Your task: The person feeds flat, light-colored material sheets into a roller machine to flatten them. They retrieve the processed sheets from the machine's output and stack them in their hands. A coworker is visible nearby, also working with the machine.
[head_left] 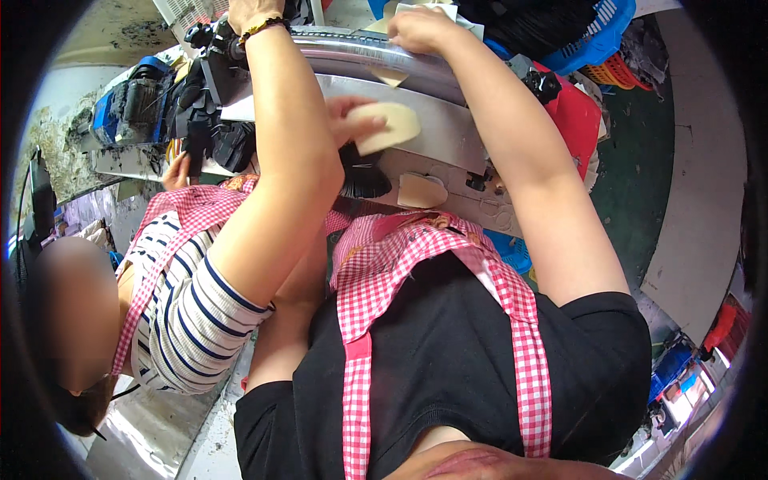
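My left hand (346, 118) pinches a beige sole-shaped piece (390, 128) above a slanted grey metal surface (436, 132). Most of my left forearm is hidden behind a co-worker's raised arm (280, 160). My right hand (420, 29) reaches far forward, its fingers curled over pale flat pieces (448, 11) at the top of a curved metal bar (360, 52). A second beige sole piece (422, 191) lies on the bench below, beside a black brush (364, 180).
A co-worker in a striped shirt and pink checked apron (188, 304) stands close on my left, with one hand wearing a bracelet (252, 14) up at a dark machine (204, 96) and the other hand (176, 171) lower. Blue baskets (596, 40) and a red container (578, 120) stand at right.
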### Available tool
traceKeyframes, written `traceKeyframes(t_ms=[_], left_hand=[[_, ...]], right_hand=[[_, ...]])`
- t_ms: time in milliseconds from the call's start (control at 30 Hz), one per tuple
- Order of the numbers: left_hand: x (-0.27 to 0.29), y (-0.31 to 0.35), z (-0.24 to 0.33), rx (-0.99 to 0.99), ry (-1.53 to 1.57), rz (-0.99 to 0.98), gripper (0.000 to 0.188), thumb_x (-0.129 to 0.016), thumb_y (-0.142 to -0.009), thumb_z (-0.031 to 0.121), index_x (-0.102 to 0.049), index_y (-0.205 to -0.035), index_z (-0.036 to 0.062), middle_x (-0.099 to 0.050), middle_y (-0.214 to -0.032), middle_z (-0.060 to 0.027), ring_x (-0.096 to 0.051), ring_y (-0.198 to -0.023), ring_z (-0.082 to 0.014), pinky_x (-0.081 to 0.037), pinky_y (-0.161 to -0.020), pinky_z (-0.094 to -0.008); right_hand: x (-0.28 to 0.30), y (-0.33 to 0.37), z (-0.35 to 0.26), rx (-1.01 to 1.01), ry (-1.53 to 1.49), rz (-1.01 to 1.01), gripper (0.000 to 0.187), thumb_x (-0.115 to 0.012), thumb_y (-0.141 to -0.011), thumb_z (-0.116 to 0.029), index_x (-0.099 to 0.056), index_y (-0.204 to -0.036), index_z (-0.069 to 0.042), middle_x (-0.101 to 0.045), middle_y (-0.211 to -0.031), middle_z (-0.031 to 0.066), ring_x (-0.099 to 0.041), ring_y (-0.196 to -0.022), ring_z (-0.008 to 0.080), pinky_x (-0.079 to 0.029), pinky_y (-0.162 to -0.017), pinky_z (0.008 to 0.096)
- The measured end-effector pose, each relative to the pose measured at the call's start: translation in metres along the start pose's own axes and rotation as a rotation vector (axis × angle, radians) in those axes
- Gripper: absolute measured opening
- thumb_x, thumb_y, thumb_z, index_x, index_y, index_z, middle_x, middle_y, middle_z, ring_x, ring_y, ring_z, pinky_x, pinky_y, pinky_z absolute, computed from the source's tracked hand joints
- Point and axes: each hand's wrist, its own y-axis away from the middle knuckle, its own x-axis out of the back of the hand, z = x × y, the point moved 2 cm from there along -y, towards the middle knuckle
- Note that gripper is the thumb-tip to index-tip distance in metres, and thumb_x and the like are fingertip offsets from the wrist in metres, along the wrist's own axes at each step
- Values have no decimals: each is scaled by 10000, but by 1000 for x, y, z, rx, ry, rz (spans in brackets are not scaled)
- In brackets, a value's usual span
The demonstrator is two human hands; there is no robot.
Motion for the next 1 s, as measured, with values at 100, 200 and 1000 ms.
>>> traceKeyframes(t_ms=[100, 200, 1000], left_hand=[[13, 53, -42, 39, -66, 126, 410, -746, -928, 316, -684, -1154, -21, -704, -966, -33, -640, -798, -99, -500, -725, -242], [3, 86, -27, 85, -22, 202, 384, -738, -936, 313, -687, -1135, -12, -690, -915, -20, -615, -756, -91, -471, -677, -231], [-112, 17, -191, -156, -1218, -103, 874, -806, -732, 466, -460, -1466, 141, -475, -1451, -133, -429, -1343, -373, -384, -1083, -509]], right_hand=[[35, 65, -23, 217, 28, 256, 164, -607, -822, -145, -727, -921, -95, -688, -1001, 118, -627, -995, 333, -475, -860, 464], [32, 154, -75, 521, 199, 473, 50, -604, -785, -136, -627, -800, -94, -596, -797, 49, -587, -916, 255, -422, -792, 414], [-9, 188, -64, 534, 238, 522, 96, -574, -826, -180, -652, -810, -126, -587, -848, 13, -560, -917, 198, -392, -802, 367]])
